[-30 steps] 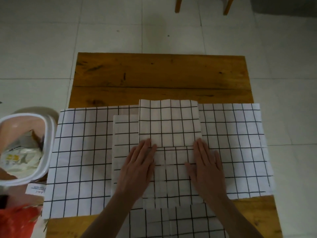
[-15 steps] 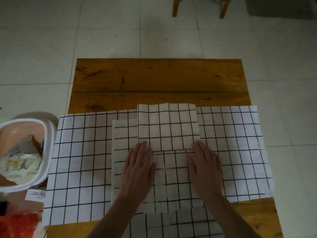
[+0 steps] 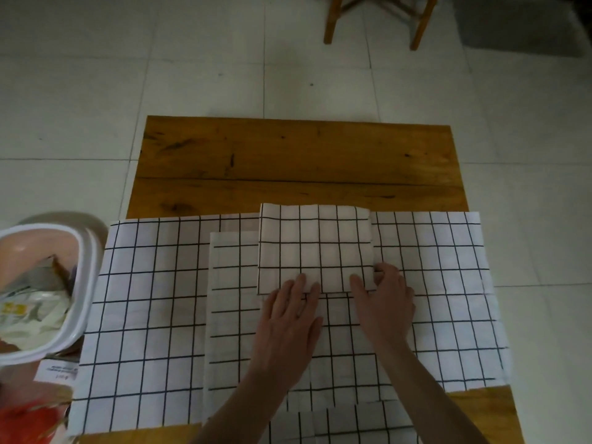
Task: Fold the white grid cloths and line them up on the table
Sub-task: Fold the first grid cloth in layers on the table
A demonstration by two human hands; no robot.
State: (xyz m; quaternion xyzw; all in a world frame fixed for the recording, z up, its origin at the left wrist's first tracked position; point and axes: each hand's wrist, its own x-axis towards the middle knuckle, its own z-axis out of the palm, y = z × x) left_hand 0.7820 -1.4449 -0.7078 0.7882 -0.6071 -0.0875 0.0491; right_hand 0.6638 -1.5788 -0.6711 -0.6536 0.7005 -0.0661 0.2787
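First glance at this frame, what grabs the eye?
The white grid cloths covering the near half of the wooden table, with a small folded square lying on top near the middle. Both hands sit at that square's near edge: the left hand flat with fingertips on it, the right hand at its near right corner. A white plastic tub stands off the table's left side.

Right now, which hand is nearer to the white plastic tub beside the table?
Left. The left hand lies on the cloths, nearer the white plastic tub at the table's left edge. The right hand lies farther right, touching the folded cloth.
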